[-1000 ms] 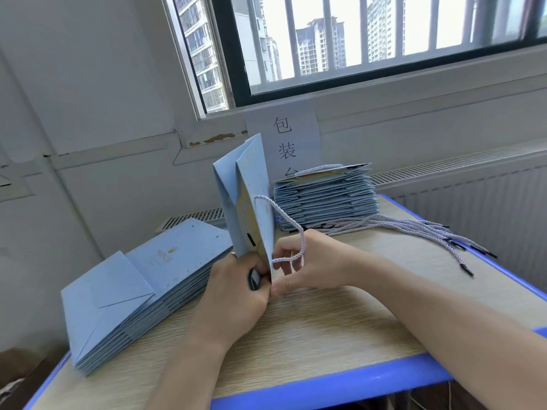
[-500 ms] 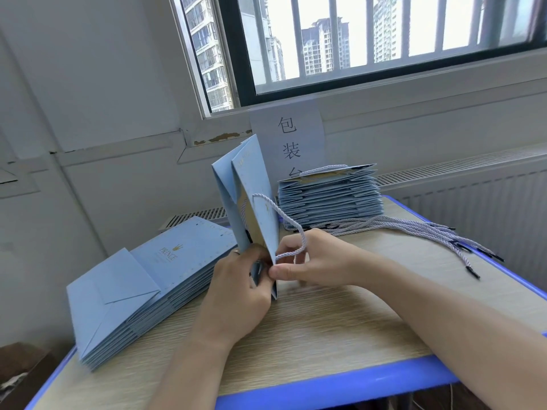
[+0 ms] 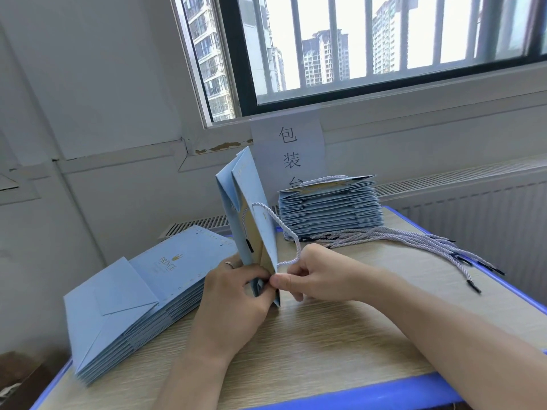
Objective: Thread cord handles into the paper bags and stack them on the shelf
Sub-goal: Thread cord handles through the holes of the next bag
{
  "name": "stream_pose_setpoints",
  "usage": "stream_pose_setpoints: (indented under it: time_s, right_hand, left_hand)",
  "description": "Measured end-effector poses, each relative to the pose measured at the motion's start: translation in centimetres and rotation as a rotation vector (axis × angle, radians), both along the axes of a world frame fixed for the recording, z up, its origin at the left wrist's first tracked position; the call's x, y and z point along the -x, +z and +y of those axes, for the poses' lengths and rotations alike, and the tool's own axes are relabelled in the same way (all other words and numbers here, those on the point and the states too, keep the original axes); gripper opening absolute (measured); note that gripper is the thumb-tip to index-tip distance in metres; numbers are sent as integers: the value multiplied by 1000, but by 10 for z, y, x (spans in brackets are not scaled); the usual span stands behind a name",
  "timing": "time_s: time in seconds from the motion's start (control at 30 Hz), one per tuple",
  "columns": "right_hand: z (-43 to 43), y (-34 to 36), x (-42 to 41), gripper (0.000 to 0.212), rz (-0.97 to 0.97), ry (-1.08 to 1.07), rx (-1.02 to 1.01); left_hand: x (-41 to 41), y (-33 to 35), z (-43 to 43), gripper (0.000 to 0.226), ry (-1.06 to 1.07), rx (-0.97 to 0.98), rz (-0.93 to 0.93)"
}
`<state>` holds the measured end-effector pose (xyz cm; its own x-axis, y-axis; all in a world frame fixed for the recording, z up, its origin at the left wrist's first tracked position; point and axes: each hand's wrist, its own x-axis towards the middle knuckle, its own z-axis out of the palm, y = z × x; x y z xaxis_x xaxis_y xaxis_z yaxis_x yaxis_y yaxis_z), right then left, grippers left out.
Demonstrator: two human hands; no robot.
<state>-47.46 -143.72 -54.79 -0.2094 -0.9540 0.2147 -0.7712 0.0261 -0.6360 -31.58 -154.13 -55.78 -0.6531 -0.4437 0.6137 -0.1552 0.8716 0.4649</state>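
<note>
While gripping the paper bag (image 3: 263,238) in left hand (image 3: 236,297) and pinching cord (image 3: 298,250) in right hand (image 3: 319,276): mid-threading; next, pull cord fully through, gently.

- upright light-blue paper bag (image 3: 250,187) mid wood-grain tabletop (image 3: 325,344), white twisted cord (image 3: 279,222) off its 3 o'clock side
- pile of blue paper bags (image 3: 142,294) at its 8 o'clock
- shorter bag stack (image 3: 328,208) at 1 o'clock
- loose white cords (image 3: 414,244) right in front of that stack

Light blue paper bag (image 3: 257,223) with gold lining, lilac-white twisted cord (image 3: 284,229), wood-grain table (image 3: 325,344) edged blue
</note>
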Motion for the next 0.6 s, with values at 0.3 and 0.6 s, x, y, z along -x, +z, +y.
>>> stream_pose_setpoints:
  time_s: [0.3,0.6]
  right_hand:
    - [-1,0,-8,35,80,48,19]
    - [2,7,-17,34,321,-39,67]
  left_hand:
    - [-3,5,11,24,-62,135,114]
    - [5,9,13,36,195,170,360]
